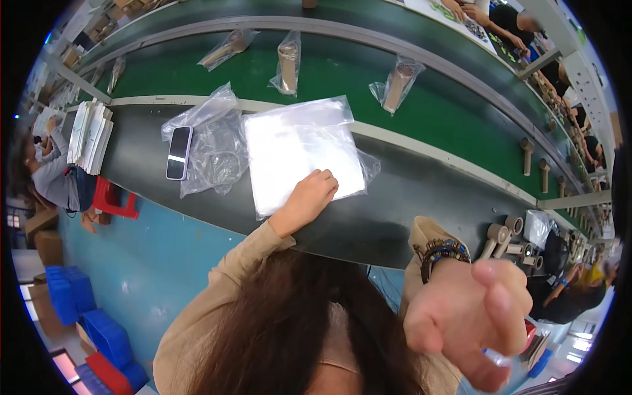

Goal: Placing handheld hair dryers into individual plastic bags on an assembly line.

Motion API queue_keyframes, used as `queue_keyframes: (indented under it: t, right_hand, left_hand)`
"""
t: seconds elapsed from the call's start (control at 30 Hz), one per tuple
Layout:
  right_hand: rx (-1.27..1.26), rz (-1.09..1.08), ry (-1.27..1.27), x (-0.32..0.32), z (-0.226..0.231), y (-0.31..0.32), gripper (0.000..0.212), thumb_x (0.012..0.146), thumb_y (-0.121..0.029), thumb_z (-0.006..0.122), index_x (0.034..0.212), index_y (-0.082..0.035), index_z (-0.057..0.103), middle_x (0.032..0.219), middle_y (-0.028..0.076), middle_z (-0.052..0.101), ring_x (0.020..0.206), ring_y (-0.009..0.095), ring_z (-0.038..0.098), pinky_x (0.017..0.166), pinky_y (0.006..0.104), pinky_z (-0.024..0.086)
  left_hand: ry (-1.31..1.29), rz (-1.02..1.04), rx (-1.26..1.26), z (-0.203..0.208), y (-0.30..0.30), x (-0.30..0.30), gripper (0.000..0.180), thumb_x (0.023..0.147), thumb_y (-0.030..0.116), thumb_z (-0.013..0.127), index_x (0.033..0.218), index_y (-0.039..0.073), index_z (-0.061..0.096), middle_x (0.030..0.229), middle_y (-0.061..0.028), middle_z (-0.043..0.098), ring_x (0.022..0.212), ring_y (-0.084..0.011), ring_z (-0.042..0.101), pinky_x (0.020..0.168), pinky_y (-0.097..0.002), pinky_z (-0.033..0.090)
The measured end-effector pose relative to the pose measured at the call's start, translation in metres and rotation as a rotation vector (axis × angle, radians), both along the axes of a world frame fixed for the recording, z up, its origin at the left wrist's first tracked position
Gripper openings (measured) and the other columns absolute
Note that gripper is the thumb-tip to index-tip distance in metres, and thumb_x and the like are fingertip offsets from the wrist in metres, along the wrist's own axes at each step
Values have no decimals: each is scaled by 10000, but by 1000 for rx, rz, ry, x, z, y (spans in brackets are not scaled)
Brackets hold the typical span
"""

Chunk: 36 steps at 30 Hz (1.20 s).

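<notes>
The near middle is filled by long dark hair [276, 322], by which part of the worktop's near edge is hidden. At near right, the right hand [471, 309] is raised in front of the worktop, its grip unclosed, the fingers loosely bent and parted; its wrist is ringed by beaded bracelets [442, 251]. At near left, a blue floor [158, 243] is seen, with blue bins [69, 293] set on it and a red stool [112, 197] placed farther back.

The dark worktop [408, 191] is spread across the middle. On it a stack of plastic bags [276, 158] is laid, its near edge touched by the left hand [309, 197]; the fingers are curled, and whether anything is pinched by that grip cannot be told. Just left of the stack, crumpled clear plastic [220, 158] is partly covered by a phone [178, 153]. White booklets [90, 137] are piled at far left, and tan handled parts [495, 237] are grouped at right.

Beyond, a green belt [336, 72] is lined with bagged tan parts [288, 69]. At far right, a co-worker's hands [474, 13] are seen.
</notes>
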State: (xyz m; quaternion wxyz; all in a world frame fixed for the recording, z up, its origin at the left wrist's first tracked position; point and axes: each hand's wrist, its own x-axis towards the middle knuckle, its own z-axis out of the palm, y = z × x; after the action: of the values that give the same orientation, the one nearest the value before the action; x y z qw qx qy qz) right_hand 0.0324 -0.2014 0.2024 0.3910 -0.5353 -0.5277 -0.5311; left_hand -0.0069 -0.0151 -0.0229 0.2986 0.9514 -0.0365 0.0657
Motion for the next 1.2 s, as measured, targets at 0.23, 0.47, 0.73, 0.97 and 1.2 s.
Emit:
queue_keyframes:
  t: [0.23,0.47,0.73,0.97,1.2]
  right_hand:
    - [-1,-49,-233,-6,6,-19,702,935,-302,494,1475,-85,103,1080,222,447,736,238,534,464,223,523]
    - [98,-44,-195,-27,-19,-38,664,950,-335,453,1496,-164,115,1100,172,463,724,221,541,547,257,546]
    - [251,61,-23,-22,-63,-33,271,923,-224,510,1165,-115,456,885,93,562,651,215,513,560,324,404]
    - [-26,-128,475,39,-148,-13,155,864,23,521,996,-15,594,828,130,625,689,230,581,596,316,455]
    - [-77,-162,1209,112,-259,-17,135,919,-43,536,989,52,601,865,104,622,789,187,597,715,292,484]
  left_hand:
    - [-87,-12,-69,9,-11,-3,161,764,87,684,899,25,622,922,-86,583,883,-282,565,774,-366,472]
    - [-44,40,-110,2,2,-2,89,772,83,667,818,15,631,835,-112,593,857,-291,582,756,-382,481]
    - [-82,74,-47,5,-9,11,195,773,104,679,951,55,616,908,-111,607,861,-308,579,738,-379,483]
    - [-27,10,-119,-1,-2,-1,96,845,127,551,872,57,610,911,-108,575,897,-307,548,787,-407,469]
    - [-215,152,-276,-30,-15,6,85,792,104,559,787,20,571,709,-192,585,715,-404,584,660,-499,455]
